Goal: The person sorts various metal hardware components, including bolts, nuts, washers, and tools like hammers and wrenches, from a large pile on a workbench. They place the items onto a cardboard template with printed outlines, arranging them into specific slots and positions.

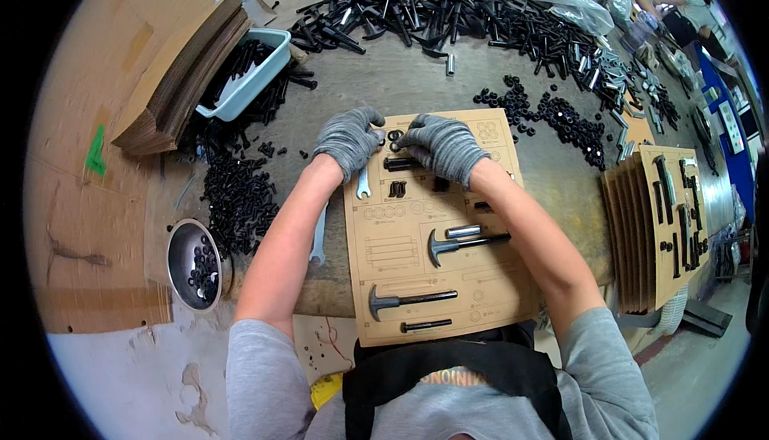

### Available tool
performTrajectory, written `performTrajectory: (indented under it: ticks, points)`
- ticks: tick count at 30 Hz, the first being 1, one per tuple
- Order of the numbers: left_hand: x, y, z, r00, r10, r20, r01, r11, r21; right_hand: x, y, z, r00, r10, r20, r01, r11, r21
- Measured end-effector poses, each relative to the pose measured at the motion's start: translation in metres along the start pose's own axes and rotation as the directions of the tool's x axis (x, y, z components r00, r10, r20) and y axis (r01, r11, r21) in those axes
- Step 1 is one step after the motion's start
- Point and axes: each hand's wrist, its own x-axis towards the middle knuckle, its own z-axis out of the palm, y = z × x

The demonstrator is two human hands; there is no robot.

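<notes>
A printed cardboard sheet point(432, 280) lies in front of me, overhanging the table's near edge. At its top, my left hand point(347, 142) and my right hand point(445, 148), both in grey knit gloves, curl in from either side toward small dark rings point(395, 135). Their fingertips are pinched; what sits in them is too small to make out. Below lie a black bolt point(400, 164), small black pieces point(397, 190) and an open-end wrench point(363, 183). Lower down are a silver sleeve point(463, 232), two black T-shaped parts with curved heads point(388, 302) and another black bolt point(426, 326).
Another wrench point(319, 236) pokes out left of the sheet. A steel bowl point(181, 257) and a blue bin point(255, 83) stand left, beside heaped black bolts point(236, 199). Black parts point(400, 11) pile up behind; black nuts point(565, 119) and filled cardboard sheets point(641, 240) are right.
</notes>
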Motion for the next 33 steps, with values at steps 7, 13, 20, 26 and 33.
performTrajectory:
  ticks: [7, 13, 20, 26, 33]
  points:
    - [0.004, 0.005, 0.004, 0.992, 0.046, 0.121, -0.053, 0.997, 0.051, 0.005, 0.006, -0.002, 0.995, -0.014, 0.102, 0.022, 0.997, -0.079]
    - [-0.003, 0.017, -0.002, 0.990, 0.111, 0.084, -0.130, 0.955, 0.267, 0.012, 0.008, -0.009, 0.976, 0.193, 0.099, -0.196, 0.980, 0.029]
    - [0.001, -0.012, 0.008, 0.935, 0.353, 0.041, -0.344, 0.866, 0.363, 0.024, 0.003, 0.001, 0.973, 0.178, 0.144, -0.170, 0.983, -0.070]
    - [-0.003, -0.010, 0.010, 0.949, 0.316, 0.006, -0.301, 0.898, 0.320, 0.014, 0.005, 0.008, 0.991, 0.136, 0.001, -0.136, 0.991, -0.018]
    - [-0.002, -0.014, 0.017, 0.941, 0.331, -0.070, -0.294, 0.904, 0.310, 0.022, 0.000, 0.011, 0.972, 0.223, 0.073, -0.216, 0.971, -0.099]
